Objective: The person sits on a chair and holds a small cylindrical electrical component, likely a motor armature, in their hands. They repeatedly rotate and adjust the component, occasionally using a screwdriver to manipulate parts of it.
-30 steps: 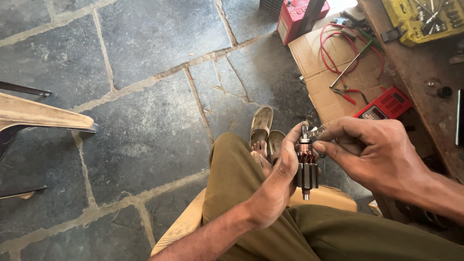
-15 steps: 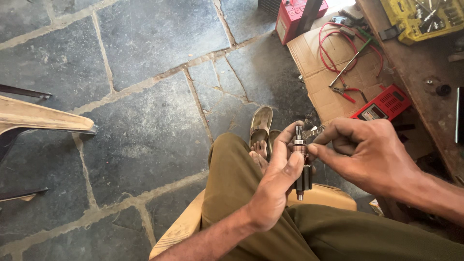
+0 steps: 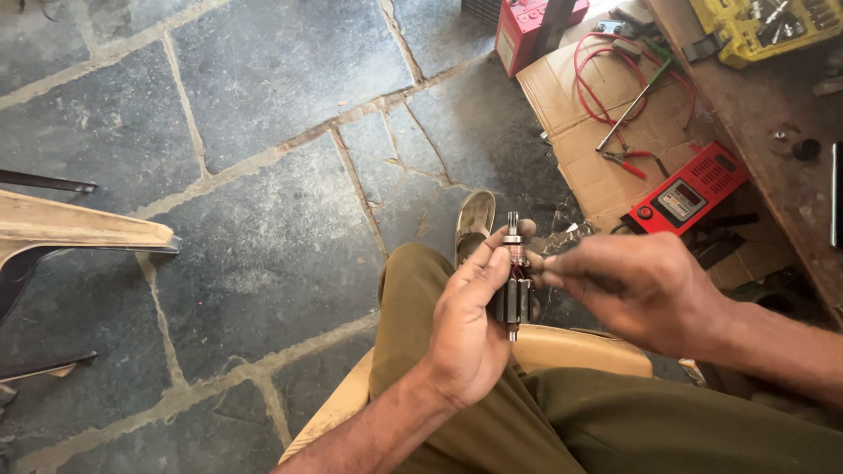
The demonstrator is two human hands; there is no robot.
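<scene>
Fingers (image 3: pixel 496 259) of the left hand (image 3: pixel 470 329) are curled round a small motor rotor (image 3: pixel 513 285), gripping its dark middle part with the shaft upright; thumb sits near the top end, steel shaft tip poking out above and below the fist. Right hand (image 3: pixel 637 290) comes in from the right, fingertips pinched together right at the rotor's upper part, just under the top collar; blurred, so can't tell whether they hold a small tool or just touch the windings. Rotor sits in front of the person's lap, above olive-green trousers (image 3: pixel 615 430) and the edge of a tan plastic chair (image 3: pixel 571 347). Further out: sandal (image 3: pixel 474 224) on grey stone floor (image 3: pixel 263 158), red meter (image 3: pixel 689 189) beside flattened cardboard (image 3: pixel 584 132) with red wires (image 3: pixel 606 83) and pliers (image 3: pixel 628 160), yellow toolbox (image 3: pixel 764 25) on the bench top right.
</scene>
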